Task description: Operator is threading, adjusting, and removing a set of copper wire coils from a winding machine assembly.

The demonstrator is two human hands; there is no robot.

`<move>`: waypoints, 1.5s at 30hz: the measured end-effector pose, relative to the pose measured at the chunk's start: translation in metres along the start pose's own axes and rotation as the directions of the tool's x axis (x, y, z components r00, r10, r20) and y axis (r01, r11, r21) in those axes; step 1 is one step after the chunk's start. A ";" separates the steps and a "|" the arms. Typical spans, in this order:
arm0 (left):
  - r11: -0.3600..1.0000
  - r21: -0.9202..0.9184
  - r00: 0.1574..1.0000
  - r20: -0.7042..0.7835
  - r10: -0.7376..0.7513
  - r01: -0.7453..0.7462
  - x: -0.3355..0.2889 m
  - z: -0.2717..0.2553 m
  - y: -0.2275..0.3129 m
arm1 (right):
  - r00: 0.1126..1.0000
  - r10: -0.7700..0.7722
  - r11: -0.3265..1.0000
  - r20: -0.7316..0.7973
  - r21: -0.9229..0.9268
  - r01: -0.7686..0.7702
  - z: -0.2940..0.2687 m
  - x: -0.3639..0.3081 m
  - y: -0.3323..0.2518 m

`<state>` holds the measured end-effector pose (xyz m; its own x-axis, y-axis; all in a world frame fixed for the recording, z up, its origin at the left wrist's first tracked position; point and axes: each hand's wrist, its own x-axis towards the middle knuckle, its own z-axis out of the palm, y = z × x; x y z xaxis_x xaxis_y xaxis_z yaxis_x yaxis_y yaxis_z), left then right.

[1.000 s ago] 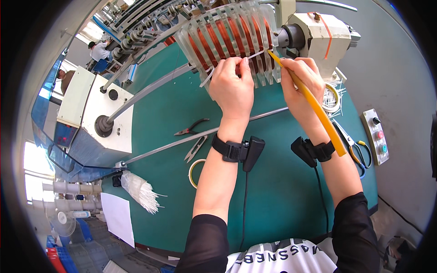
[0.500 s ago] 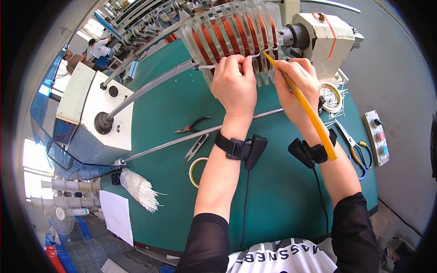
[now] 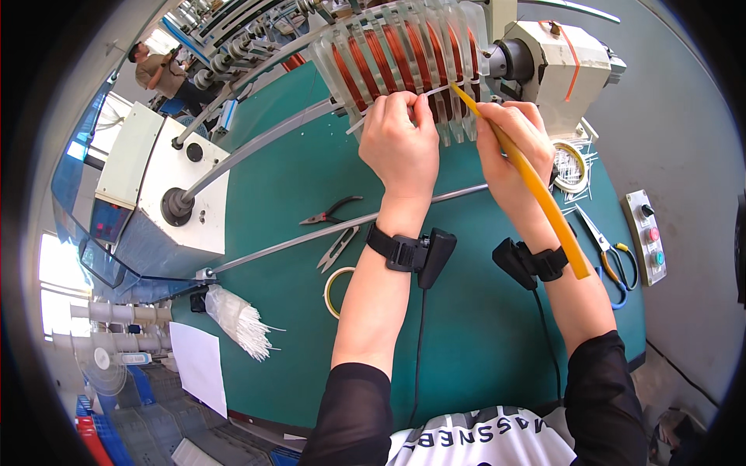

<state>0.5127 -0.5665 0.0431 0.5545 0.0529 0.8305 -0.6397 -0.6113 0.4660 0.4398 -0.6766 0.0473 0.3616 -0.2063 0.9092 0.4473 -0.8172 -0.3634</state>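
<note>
A clear ribbed former (image 3: 339,74) wound with copper-coloured wire coils (image 3: 395,54) is mounted crosswise at the top. My left hand (image 3: 400,147) is closed in a pinch at its near side, holding a thin white strip (image 3: 438,90). The strip reaches right across the lower part of the windings, and its other end sticks out left of my fingers. My right hand (image 3: 514,147) grips a long yellow pointed stick (image 3: 548,203). The stick's tip touches or nearly touches the former near the strip's right end. Its broad end lies over my right forearm.
The former joins a pale machine head (image 3: 559,66) on the right. On the green table (image 3: 466,334) lie pliers (image 3: 330,212), snips (image 3: 338,248), tape rolls (image 3: 334,291), scissors (image 3: 602,245) and a bag of white strips (image 3: 237,318). A metal rod (image 3: 280,247) crosses the table. A button box (image 3: 645,237) stands right.
The white strip now lies straighter and more tilted, its left end lower. My right hand and the yellow stick have shifted slightly right. My left hand stays almost still.
</note>
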 end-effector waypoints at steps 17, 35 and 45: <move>0.995 0.094 0.998 -0.056 0.033 -0.028 -0.003 0.008 -0.004 | 0.998 -0.004 0.999 0.060 0.052 0.000 0.013 0.003 -0.013; 0.952 -0.156 0.960 0.147 -0.239 0.261 -0.008 -0.047 -0.023 | 0.984 0.142 0.980 0.110 0.122 -0.155 -0.008 0.001 -0.026; 0.902 -0.227 0.921 0.225 -0.318 0.367 -0.022 -0.065 0.001 | 0.965 0.195 0.962 0.176 0.159 -0.224 -0.021 -0.002 -0.046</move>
<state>0.4651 -0.5168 0.0456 0.8340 0.0655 0.5479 -0.4942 -0.3531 0.7944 0.4007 -0.6498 0.0666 0.5803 -0.2640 0.7704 0.4792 -0.6542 -0.5851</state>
